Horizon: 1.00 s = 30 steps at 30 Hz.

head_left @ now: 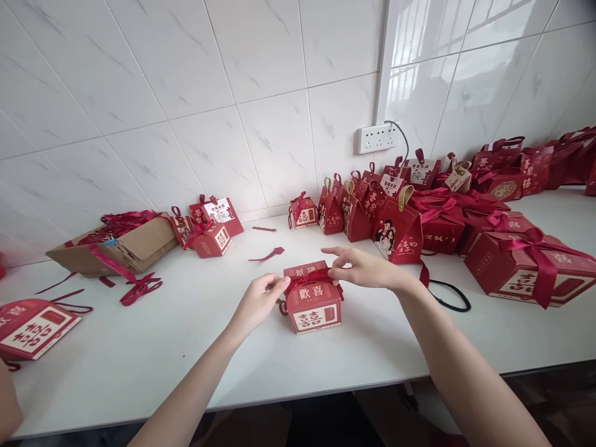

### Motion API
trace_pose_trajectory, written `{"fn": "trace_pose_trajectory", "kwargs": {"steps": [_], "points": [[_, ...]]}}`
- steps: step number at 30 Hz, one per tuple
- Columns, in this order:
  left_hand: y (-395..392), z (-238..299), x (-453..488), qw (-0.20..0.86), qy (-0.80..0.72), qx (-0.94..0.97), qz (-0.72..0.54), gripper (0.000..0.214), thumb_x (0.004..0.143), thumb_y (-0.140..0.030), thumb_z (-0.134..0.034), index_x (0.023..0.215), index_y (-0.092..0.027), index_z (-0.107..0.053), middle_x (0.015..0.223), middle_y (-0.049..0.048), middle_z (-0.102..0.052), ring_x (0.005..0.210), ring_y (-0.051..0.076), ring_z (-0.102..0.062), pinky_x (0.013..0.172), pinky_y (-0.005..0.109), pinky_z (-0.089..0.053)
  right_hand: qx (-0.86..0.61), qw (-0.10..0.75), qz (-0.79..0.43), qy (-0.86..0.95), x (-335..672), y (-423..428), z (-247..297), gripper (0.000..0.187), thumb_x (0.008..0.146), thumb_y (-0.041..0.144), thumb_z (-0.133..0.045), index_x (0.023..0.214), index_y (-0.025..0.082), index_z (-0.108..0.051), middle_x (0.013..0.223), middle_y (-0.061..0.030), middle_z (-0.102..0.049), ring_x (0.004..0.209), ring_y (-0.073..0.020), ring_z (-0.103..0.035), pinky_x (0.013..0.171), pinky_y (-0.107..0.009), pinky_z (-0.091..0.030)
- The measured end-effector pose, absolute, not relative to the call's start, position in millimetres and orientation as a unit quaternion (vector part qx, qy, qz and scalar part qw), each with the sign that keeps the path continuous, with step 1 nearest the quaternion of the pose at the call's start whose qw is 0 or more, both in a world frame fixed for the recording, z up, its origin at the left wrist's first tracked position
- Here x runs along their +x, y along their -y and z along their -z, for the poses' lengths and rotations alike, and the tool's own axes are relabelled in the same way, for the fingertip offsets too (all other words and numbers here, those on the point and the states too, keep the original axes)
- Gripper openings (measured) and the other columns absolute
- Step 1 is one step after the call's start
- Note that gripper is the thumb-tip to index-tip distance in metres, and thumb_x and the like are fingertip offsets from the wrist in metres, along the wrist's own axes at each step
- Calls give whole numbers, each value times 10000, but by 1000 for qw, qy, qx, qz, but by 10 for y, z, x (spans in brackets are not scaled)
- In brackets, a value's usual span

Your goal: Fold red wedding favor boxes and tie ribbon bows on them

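A red gift box (311, 303) with white panels and Chinese characters stands upright on the white table, between my two hands. Across its folded top runs a red ribbon (307, 277). My left hand (263, 297) is closed at the box's upper left, thumb and finger pinching the ribbon's left side. At the upper right, my right hand (358, 267) pinches the ribbon's other side near the box top, its index finger stretched out above. Parts of the ribbon under the fingertips are hidden.
An open cardboard box (139, 245) of red ribbons stands at left. Loose ribbon pieces (267, 254) lie behind the gift box. Many red gift boxes (398, 233) line the wall at right, below a power socket (379, 138). Another red box (35, 329) and part of a person's arm (8, 400) show at left.
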<state>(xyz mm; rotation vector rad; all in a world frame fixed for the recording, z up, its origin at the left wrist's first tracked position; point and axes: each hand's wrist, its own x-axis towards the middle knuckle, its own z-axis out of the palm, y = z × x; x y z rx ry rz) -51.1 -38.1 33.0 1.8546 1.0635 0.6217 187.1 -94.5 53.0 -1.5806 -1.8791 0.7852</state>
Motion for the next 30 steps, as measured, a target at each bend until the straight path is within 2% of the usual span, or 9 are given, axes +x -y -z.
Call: {"fn": "trace_pose_trajectory", "kwargs": {"steps": [4,6,8,10,15,23,28,30], "points": [[388,-338,-527,408,-443,755,-260,394,782,-548,-505,714,-165,-571,859,55,-600,861,209,-588,796,311,-461,-576,257,-324,705,1901,941,-553,241,787,354,-551,703,181,-696,1416,-87,-416,1164,-305,-523,912,-369,-445],[394,-341,-532,394,-448,757,-267,387,771,-541,-523,724,-165,-602,911,64,-596,898,218,-584,813,311,-459,-556,252,-338,717,1921,942,-565,257,785,372,-554,663,192,-690,1270,-84,-571,1209,-304,-486,905,-344,-445],[396,-335,-540,386,-451,757,-273,366,762,-527,-541,737,-173,-630,947,71,-599,922,225,-578,826,314,-451,-532,257,-355,725,1942,946,-570,271,764,400,-581,606,203,-678,1034,-70,-689,1215,-299,-481,862,-305,-462],[391,-320,-554,369,-455,761,-280,343,754,-514,-555,730,-184,-644,968,73,-602,932,231,-572,828,317,-442,-523,266,-368,721,1964,948,-567,274,732,426,-613,581,206,-673,909,-55,-710,1141,-294,-540,804,-280,-480],[377,-292,-589,322,-463,777,-279,351,752,-517,-543,682,-185,-633,973,76,-594,932,236,-555,827,329,-424,-520,264,-374,721,2009,949,-547,257,728,430,-619,633,205,-698,821,-31,-698,990,-251,-611,748,-250,-480],[396,-283,-616,333,-478,772,-255,382,759,-557,-522,730,-200,-655,920,68,-599,886,228,-563,852,334,-411,-518,238,-348,744,2064,951,-545,258,759,398,-583,660,195,-707,907,-43,-694,916,-224,-616,698,-248,-480],[432,-233,-611,346,-486,755,-271,382,766,-558,-513,732,-199,-641,906,67,-606,865,226,-557,812,329,-425,-505,268,-366,734,2131,909,-482,270,721,423,-627,623,184,-705,926,-50,-688,867,-215,-621,643,-236,-501],[465,-223,-592,364,-484,743,-284,383,773,-555,-505,692,-193,-602,866,56,-598,841,215,-555,799,324,-430,-517,276,-389,711,2155,904,-462,297,716,468,-637,670,185,-716,968,-60,-684,871,-217,-621,625,-239,-519]]}}
